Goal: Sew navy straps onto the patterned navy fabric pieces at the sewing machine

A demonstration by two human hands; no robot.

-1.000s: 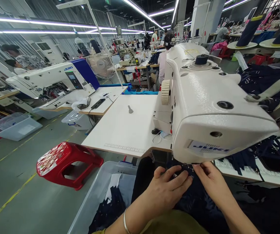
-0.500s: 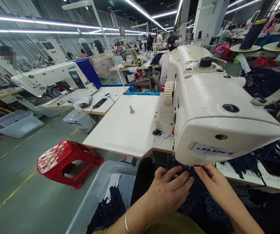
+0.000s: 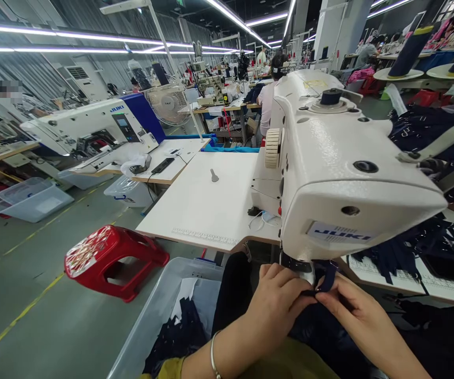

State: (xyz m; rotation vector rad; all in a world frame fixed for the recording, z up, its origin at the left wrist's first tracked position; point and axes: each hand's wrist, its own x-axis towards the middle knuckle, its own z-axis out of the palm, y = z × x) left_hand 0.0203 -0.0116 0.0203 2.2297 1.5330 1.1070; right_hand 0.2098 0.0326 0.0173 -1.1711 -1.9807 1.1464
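A white JUKI sewing machine (image 3: 353, 152) stands right in front of me. Under its near end, my left hand (image 3: 276, 297) is closed, thumb and fingertips pinching a dark navy fabric strap. My right hand (image 3: 355, 305) pinches the same navy strap (image 3: 327, 279), which loops up between the two hands. The fingertips nearly meet just beside the machine's lower metal part (image 3: 300, 266). More dark navy fabric (image 3: 322, 337) lies below the hands, over my lap. The ends of the strap are hidden by my fingers.
A clear plastic bin (image 3: 159, 300) with navy straps stands at my left, near a red stool (image 3: 112, 258). A flat metal piece (image 3: 214, 176) lies on the white table (image 3: 199, 210). Navy straps (image 3: 404, 258) and a dark phone (image 3: 450, 269) lie on the right.
My left hand's spread fingers have drawn together into a pinch. The navy strap now shows looped between my hands, and my right hand has shifted slightly down and right.
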